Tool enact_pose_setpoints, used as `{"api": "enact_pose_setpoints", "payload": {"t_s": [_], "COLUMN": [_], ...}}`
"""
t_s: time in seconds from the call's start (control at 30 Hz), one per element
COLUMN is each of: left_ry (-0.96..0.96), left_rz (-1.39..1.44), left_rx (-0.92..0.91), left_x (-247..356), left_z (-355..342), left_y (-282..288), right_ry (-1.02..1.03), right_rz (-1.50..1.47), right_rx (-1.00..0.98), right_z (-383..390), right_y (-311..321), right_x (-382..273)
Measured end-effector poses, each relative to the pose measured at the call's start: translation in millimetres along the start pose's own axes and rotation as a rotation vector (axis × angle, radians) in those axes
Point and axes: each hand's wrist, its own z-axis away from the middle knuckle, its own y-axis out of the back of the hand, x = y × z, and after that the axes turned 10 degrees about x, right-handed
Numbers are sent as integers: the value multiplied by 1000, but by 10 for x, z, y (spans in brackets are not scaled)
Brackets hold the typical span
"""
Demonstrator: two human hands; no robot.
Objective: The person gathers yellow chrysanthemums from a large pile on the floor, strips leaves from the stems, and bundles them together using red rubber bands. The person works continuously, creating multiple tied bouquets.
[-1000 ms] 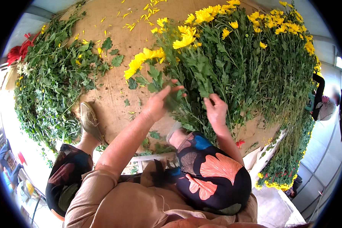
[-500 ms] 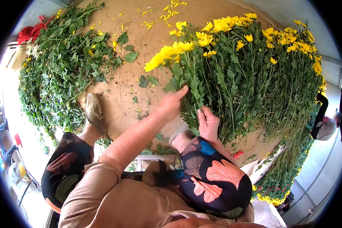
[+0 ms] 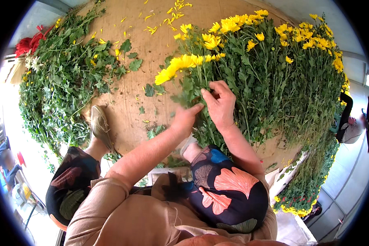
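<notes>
A small bunch of yellow chrysanthemums leans to the left, blooms away from me and leafy stems toward me. My left hand is closed low on the bunch, thumb out along the stems; its fingertips are partly hidden by leaves. Just above and to the right, my right hand is bent in a pinch, thumb and forefinger on the leafy stems. What exactly lies between those fingertips is hard to make out. Right beside both hands spreads a thick row of cut yellow chrysanthemums, lying side by side.
Brown board lies under everything, with loose yellow petals and scattered leaves. A heap of stripped greenery lies at left, a red cloth behind it. My shoe rests beside the heap. Another person is at far right.
My right hand has moved up and away from me, from the lower stems to above my left hand. My left hand has dropped slightly toward me.
</notes>
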Motion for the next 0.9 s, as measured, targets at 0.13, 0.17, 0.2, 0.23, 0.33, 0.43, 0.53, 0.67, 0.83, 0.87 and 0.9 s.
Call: {"api": "enact_pose_setpoints", "payload": {"t_s": [0.13,0.17,0.2,0.23,0.33,0.43,0.53,0.67,0.83,0.87,0.9], "left_ry": [137,158,181,203,204,189,172,141,179,189,199], "left_rz": [80,81,83,83,152,151,143,325,317,317,316], "left_rx": [55,79,102,125,102,76,-19,-220,-225,-221,-217], "left_x": [-83,-85,-89,-102,-107,64,289,353,348,342,337], "left_z": [-217,-246,-275,-298,-347,-374,-227,-216,-174,-167,-164], "left_y": [194,235,273,302,361,356,205,126,49,41,37], "right_ry": [-163,-150,-136,-123,-264,-238,-294,-396,-400,-367,-334], "right_rz": [-334,-284,-234,-183,-297,-246,-49,-218,-305,-281,-257], "right_rx": [-60,-114,-168,-221,-195,52,-117,-287,-40,-56,-72], "right_z": [310,354,388,423,447,211,342,776,906,886,866], "right_y": [53,118,185,255,514,633,593,327,201,189,183], "right_x": [136,163,186,210,278,177,503,515,561,530,492]}}
